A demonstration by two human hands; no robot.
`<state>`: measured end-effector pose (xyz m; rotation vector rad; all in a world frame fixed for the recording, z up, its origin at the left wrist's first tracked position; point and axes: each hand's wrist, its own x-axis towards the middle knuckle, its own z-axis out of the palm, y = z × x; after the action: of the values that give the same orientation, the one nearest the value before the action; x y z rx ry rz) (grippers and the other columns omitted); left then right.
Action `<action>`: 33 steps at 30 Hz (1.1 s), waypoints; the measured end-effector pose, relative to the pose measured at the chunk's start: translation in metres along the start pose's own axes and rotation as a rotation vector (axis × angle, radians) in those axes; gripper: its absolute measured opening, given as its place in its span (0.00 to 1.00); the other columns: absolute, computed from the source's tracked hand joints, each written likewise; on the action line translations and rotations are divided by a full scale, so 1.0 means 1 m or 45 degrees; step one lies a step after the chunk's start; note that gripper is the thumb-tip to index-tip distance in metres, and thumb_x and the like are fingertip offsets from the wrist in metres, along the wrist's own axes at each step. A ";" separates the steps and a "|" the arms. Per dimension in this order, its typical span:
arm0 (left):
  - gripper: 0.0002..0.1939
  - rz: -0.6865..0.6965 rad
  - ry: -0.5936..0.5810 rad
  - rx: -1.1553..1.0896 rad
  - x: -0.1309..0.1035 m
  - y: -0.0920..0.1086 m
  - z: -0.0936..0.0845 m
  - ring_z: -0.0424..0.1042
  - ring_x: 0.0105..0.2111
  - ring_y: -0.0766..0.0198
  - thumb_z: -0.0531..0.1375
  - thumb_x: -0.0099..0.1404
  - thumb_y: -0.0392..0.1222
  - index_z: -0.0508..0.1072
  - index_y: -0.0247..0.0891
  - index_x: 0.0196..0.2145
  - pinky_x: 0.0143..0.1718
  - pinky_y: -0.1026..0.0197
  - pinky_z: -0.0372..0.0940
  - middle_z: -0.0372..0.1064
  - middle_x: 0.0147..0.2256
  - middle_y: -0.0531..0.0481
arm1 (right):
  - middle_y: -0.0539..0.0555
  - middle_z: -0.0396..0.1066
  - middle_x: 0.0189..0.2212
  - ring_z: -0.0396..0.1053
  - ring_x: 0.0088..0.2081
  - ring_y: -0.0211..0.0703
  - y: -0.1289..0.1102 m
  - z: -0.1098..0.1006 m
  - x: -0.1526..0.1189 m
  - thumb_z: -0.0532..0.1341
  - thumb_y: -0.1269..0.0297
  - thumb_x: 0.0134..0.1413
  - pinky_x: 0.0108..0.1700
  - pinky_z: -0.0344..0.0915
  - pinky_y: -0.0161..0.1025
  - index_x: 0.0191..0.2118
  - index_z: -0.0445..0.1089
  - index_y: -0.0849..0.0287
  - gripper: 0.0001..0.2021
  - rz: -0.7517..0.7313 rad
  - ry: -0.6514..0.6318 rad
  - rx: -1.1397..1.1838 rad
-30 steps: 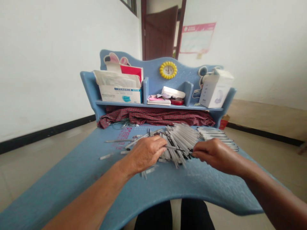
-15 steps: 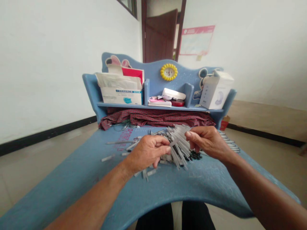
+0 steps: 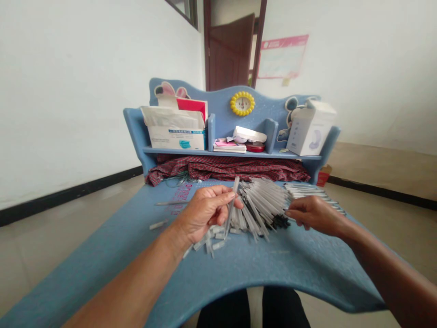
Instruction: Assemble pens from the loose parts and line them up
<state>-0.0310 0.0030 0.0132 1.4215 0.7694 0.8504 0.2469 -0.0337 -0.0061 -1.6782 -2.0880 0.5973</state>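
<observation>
My left hand (image 3: 205, 209) pinches a clear plastic pen barrel (image 3: 236, 184) between thumb and fingers, tilted with its top end up. Beside it, on the blue table, spreads a fan of similar clear pen barrels (image 3: 268, 197). My right hand (image 3: 309, 212) is closed, thumb against fingers, at the right edge of that fan. Whatever its fingertips hold is too small to make out. Just left of those fingertips lies a heap of small black pieces (image 3: 282, 222). Short clear caps (image 3: 218, 245) are scattered below my left hand.
A row of pens (image 3: 317, 193) lies behind my right hand. Checked cloth (image 3: 232, 168) is bunched under the shelf (image 3: 225, 153), which carries a mask box (image 3: 177, 136), booklets (image 3: 228, 146) and a white box (image 3: 309, 132). The table's curved front edge (image 3: 256, 282) is near my legs.
My left hand now holds a pen barrel raised upright at its fingertips. My right hand has moved right and down, away from the left, to beside the black pieces.
</observation>
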 end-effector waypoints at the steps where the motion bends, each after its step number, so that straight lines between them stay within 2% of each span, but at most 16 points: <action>1: 0.11 -0.004 0.008 -0.020 0.001 -0.001 -0.001 0.50 0.10 0.77 0.58 0.61 0.43 0.73 0.30 0.29 0.12 0.72 0.40 0.60 0.11 0.56 | 0.49 0.67 0.18 0.65 0.17 0.34 0.003 -0.001 -0.001 0.54 0.59 0.54 0.21 0.60 0.31 0.23 0.67 0.61 0.14 0.007 -0.005 -0.014; 4: 0.09 0.001 0.043 -0.077 0.003 -0.003 -0.002 0.53 0.10 0.79 0.58 0.60 0.41 0.72 0.31 0.30 0.11 0.72 0.40 0.71 0.24 0.50 | 0.50 0.67 0.18 0.65 0.18 0.34 0.012 -0.002 -0.004 0.53 0.59 0.55 0.22 0.60 0.31 0.23 0.66 0.61 0.15 0.027 -0.020 -0.058; 7: 0.07 0.008 0.063 -0.094 0.004 -0.005 -0.002 0.54 0.11 0.81 0.58 0.60 0.40 0.70 0.31 0.30 0.10 0.72 0.40 0.74 0.33 0.46 | 0.49 0.67 0.18 0.65 0.18 0.34 0.018 -0.002 -0.005 0.53 0.57 0.55 0.21 0.60 0.31 0.23 0.66 0.61 0.15 0.043 -0.044 -0.082; 11: 0.08 -0.011 0.080 -0.057 0.003 -0.001 0.001 0.53 0.11 0.80 0.58 0.59 0.40 0.71 0.31 0.30 0.11 0.71 0.40 0.73 0.26 0.49 | 0.49 0.66 0.17 0.65 0.17 0.34 0.025 -0.003 -0.004 0.53 0.59 0.53 0.22 0.60 0.31 0.22 0.66 0.61 0.14 0.063 -0.053 -0.120; 14: 0.09 -0.041 0.098 -0.006 0.001 0.003 0.003 0.49 0.10 0.79 0.58 0.60 0.40 0.71 0.30 0.30 0.12 0.71 0.39 0.63 0.15 0.56 | 0.49 0.67 0.18 0.65 0.17 0.34 0.028 -0.007 -0.002 0.53 0.62 0.52 0.23 0.60 0.31 0.23 0.66 0.61 0.12 0.075 -0.035 -0.155; 16: 0.08 -0.053 0.100 0.016 0.001 0.005 0.003 0.48 0.10 0.78 0.58 0.60 0.40 0.70 0.31 0.31 0.13 0.72 0.40 0.59 0.12 0.59 | 0.49 0.67 0.18 0.65 0.18 0.34 0.029 -0.009 -0.002 0.53 0.65 0.51 0.22 0.60 0.31 0.25 0.67 0.61 0.10 0.091 -0.019 -0.207; 20: 0.09 -0.041 0.113 0.051 0.003 0.005 0.003 0.50 0.12 0.78 0.60 0.58 0.42 0.71 0.31 0.31 0.13 0.73 0.40 0.61 0.13 0.58 | 0.48 0.67 0.18 0.65 0.18 0.33 0.029 -0.011 -0.002 0.55 0.70 0.50 0.22 0.57 0.29 0.28 0.69 0.61 0.07 0.137 -0.008 -0.292; 25: 0.10 -0.049 0.109 0.089 0.002 0.003 0.003 0.53 0.13 0.77 0.60 0.57 0.43 0.72 0.31 0.32 0.14 0.74 0.43 0.61 0.13 0.57 | 0.48 0.68 0.18 0.64 0.18 0.33 0.025 -0.009 -0.001 0.57 0.71 0.49 0.24 0.55 0.30 0.33 0.72 0.60 0.07 0.142 -0.009 -0.389; 30: 0.10 -0.041 0.096 0.117 0.003 0.002 0.004 0.55 0.14 0.77 0.61 0.57 0.42 0.70 0.32 0.33 0.14 0.74 0.46 0.64 0.16 0.56 | 0.51 0.71 0.23 0.68 0.26 0.37 0.032 -0.008 0.009 0.57 0.69 0.51 0.29 0.56 0.32 0.34 0.74 0.58 0.09 0.167 0.032 -0.549; 33: 0.10 -0.071 0.119 0.100 0.003 0.003 0.006 0.57 0.13 0.77 0.62 0.56 0.40 0.68 0.32 0.35 0.14 0.74 0.46 0.67 0.19 0.56 | 0.54 0.74 0.29 0.70 0.33 0.42 0.037 -0.008 0.016 0.56 0.67 0.52 0.33 0.58 0.34 0.36 0.75 0.56 0.10 0.196 0.042 -0.661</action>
<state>-0.0242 0.0020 0.0163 1.4311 0.9177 0.8561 0.2779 -0.0105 -0.0192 -2.1193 -2.2302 0.0601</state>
